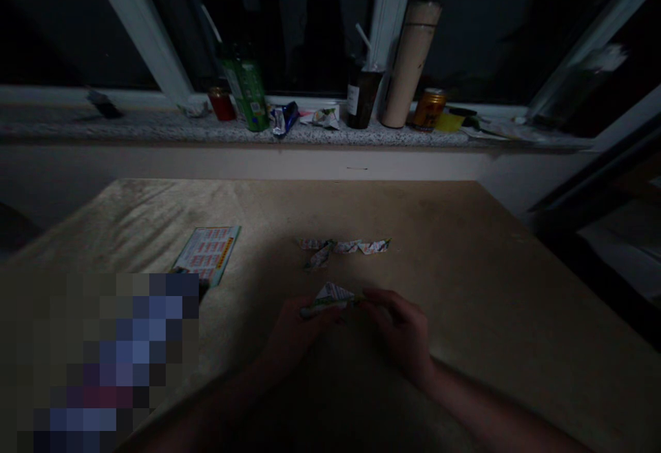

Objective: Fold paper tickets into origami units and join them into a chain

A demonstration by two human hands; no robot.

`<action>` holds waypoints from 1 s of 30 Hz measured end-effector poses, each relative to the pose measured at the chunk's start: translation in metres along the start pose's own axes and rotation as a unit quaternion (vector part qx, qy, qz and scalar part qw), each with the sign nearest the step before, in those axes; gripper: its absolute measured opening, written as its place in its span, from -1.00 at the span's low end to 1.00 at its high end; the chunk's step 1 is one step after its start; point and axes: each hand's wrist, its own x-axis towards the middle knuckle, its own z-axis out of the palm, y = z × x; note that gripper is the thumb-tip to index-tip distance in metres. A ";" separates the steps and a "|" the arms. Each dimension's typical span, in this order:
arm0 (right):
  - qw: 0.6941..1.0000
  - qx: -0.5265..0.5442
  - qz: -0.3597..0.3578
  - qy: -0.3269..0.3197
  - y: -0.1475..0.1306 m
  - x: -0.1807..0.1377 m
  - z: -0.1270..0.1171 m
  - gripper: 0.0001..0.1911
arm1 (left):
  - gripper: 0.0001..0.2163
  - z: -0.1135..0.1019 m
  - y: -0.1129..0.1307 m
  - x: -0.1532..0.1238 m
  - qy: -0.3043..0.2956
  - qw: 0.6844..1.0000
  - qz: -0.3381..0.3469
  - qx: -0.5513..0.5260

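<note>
In the head view a piece of folded printed paper (333, 295) is held up in front of me, with a pointed fold on top. My left hand (304, 322) is closed on its left side, the thumb lying along the lower edge. At the right end, the fingers of my right hand (400, 319) pinch the paper. Just beyond my hands, several small folded paper pieces (345, 246) lie on the table in a rough row, with one angled toward me. Dim light hides the fine detail of my fingertips.
A printed card or booklet (209, 253) lies on the table (438, 226) at left, near a pixelated area. Along the granite windowsill (315, 136) stand a green bottle (253, 98), a cup with a straw (364, 95), a tall beige flask (410, 67) and an orange can (429, 109).
</note>
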 end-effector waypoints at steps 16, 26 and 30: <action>0.990 -0.008 -0.063 -0.123 -0.005 0.004 -0.002 -0.83 | -0.77 -0.001 0.002 -0.001 -0.006 1.000 0.001 0.021; 0.975 -0.064 -0.111 -0.179 -0.004 0.003 0.001 -0.72 | -0.81 0.000 -0.001 -0.002 -0.006 0.999 -0.014 0.030; 0.967 -0.057 -0.149 -0.198 -0.002 0.004 0.002 -0.61 | -0.79 0.001 -0.002 -0.002 -0.014 0.999 -0.007 0.043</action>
